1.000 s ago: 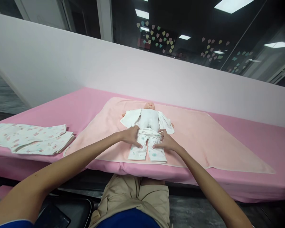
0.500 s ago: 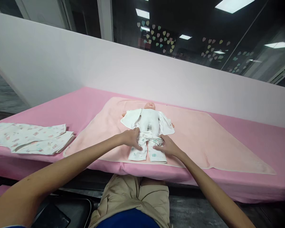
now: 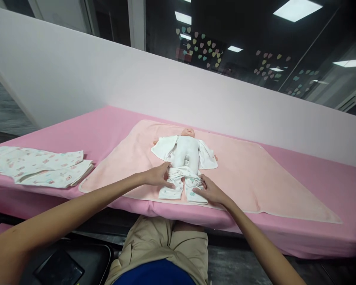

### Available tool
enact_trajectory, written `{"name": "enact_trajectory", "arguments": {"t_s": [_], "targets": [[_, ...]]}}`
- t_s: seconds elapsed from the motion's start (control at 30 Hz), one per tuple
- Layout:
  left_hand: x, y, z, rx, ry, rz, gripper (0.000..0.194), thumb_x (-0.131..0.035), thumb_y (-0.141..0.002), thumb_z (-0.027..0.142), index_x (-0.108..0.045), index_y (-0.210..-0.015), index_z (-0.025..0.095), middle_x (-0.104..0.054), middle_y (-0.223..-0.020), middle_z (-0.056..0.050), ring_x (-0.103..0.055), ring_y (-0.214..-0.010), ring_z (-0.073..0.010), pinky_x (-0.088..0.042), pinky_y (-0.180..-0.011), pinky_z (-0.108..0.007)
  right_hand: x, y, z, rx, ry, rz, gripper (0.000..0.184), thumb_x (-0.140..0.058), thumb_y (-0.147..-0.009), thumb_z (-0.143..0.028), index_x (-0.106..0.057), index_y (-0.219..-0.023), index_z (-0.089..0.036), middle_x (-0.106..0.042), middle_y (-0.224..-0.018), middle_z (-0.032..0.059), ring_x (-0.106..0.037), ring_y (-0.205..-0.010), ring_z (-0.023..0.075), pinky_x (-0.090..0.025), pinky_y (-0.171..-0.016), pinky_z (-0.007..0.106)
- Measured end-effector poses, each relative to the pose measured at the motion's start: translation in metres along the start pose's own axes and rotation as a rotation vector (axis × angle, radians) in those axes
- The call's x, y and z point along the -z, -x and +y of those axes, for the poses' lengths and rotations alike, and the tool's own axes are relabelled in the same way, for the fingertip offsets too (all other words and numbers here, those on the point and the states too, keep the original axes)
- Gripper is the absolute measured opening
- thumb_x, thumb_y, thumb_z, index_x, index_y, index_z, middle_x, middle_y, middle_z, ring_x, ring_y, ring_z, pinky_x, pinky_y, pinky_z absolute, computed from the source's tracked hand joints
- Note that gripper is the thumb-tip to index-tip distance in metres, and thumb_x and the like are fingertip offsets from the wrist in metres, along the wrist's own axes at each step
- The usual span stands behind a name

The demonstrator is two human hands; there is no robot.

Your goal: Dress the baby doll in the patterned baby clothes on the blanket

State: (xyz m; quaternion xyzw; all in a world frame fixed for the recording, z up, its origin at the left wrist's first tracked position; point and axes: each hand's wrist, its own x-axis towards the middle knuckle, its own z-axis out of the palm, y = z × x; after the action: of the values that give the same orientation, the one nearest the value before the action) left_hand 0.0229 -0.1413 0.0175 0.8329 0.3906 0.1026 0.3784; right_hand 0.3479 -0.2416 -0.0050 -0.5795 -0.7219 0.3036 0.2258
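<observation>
A baby doll lies on its back on a pale pink blanket, head toward the wall. Its body is white cloth, and a white top lies spread open around its arms. Printed white baby trousers are bunched around its lower legs, trouser legs pointing toward me. My left hand grips the left side of the trousers near the waistband, thumb on the trouser leg. On the opposite side, my right hand holds the bunched cloth between thumb and fingers. The doll's feet are hidden inside the trousers.
Folded printed cloth lies at the left on the pink-covered table. A white wall runs behind the table, below dark windows. Below the front edge, a dark flat object rests on a black seat.
My left hand has shifted slightly left along the trousers, and my right hand sits a little lower. The doll stays in place while the view tilts slightly.
</observation>
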Motion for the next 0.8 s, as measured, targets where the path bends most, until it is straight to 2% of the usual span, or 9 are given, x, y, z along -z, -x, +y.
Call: {"name": "enact_trajectory", "arguments": {"t_s": [0.13,0.27,0.33,0.47,0.6,0.73,0.8], "targets": [[0.002,0.000,0.004,0.010,-0.057,-0.013,0.097,-0.089,-0.065,0.078,-0.049,-0.132,0.021,-0.070,-0.127,-0.011,-0.070,-0.112,-0.0333,-0.053,-0.091,-0.041,-0.004,0.001,0.001,0.016,0.054,0.047,0.052,-0.073,-0.094,-0.067,-0.064,-0.116,-0.021,-0.062,-0.098,0.0021,-0.055,-0.086,0.0219,-0.045,-0.076,0.035],[0.000,0.003,0.008,-0.037,-0.180,0.001,0.084,-0.083,-0.072,0.078,-0.053,-0.127,0.022,-0.071,-0.120,-0.010,-0.071,-0.104,-0.0327,-0.051,-0.085,-0.040,-0.010,0.004,0.001,0.065,0.197,0.115,0.060,-0.088,-0.084,-0.060,-0.065,-0.122,-0.020,-0.068,-0.117,0.0092,-0.061,-0.106,0.0292,-0.049,-0.091,0.041],[-0.004,0.006,0.008,-0.095,-0.318,0.031,0.075,-0.082,-0.076,0.072,-0.055,-0.123,0.021,-0.070,-0.122,-0.011,-0.070,-0.107,-0.0345,-0.050,-0.087,-0.041,-0.012,0.007,0.000,0.107,0.302,0.152,0.059,-0.090,-0.084,-0.056,-0.065,-0.122,-0.019,-0.070,-0.118,0.0107,-0.061,-0.110,0.0313,-0.049,-0.094,0.043],[-0.013,0.012,0.005,-0.180,-0.527,0.050,0.057,-0.079,-0.084,0.067,-0.060,-0.111,0.021,-0.069,-0.119,-0.011,-0.070,-0.106,-0.0338,-0.049,-0.087,-0.040,-0.018,0.012,-0.003,0.170,0.446,0.216,0.043,-0.087,-0.089,-0.051,-0.065,-0.111,-0.022,-0.073,-0.109,0.0095,-0.063,-0.103,0.0314,-0.048,-0.086,0.041],[-0.019,0.019,0.002,-0.236,-0.561,0.100,0.052,-0.073,-0.093,0.067,-0.064,-0.116,0.021,-0.073,-0.112,-0.008,-0.072,-0.101,-0.0306,-0.048,-0.085,-0.039,-0.027,0.018,-0.005,0.227,0.532,0.304,0.031,-0.086,-0.092,-0.041,-0.062,-0.099,-0.023,-0.072,-0.100,0.0076,-0.062,-0.096,0.0300,-0.045,-0.081,0.039],[-0.017,0.029,0.010,-0.314,-0.587,0.124,0.034,-0.071,-0.100,0.047,-0.068,-0.123,0.023,-0.076,-0.110,-0.007,-0.073,-0.098,-0.0281,-0.047,-0.087,-0.038,-0.036,0.030,-0.013,0.264,0.576,0.371,0.020,-0.078,-0.094,-0.025,-0.059,-0.091,-0.023,-0.070,-0.091,0.0066,-0.059,-0.090,0.0283,-0.041,-0.077,0.038],[-0.009,0.037,0.024,-0.315,-0.558,0.110,0.023,-0.073,-0.097,0.038,-0.070,-0.114,0.023,-0.076,-0.104,-0.005,-0.073,-0.092,-0.0258,-0.045,-0.081,-0.035,-0.033,0.042,-0.025,0.254,0.536,0.384,0.022,-0.077,-0.094,-0.024,-0.057,-0.086,-0.023,-0.069,-0.087,0.0058,-0.058,-0.086,0.0270,-0.039,-0.075,0.038]]}}
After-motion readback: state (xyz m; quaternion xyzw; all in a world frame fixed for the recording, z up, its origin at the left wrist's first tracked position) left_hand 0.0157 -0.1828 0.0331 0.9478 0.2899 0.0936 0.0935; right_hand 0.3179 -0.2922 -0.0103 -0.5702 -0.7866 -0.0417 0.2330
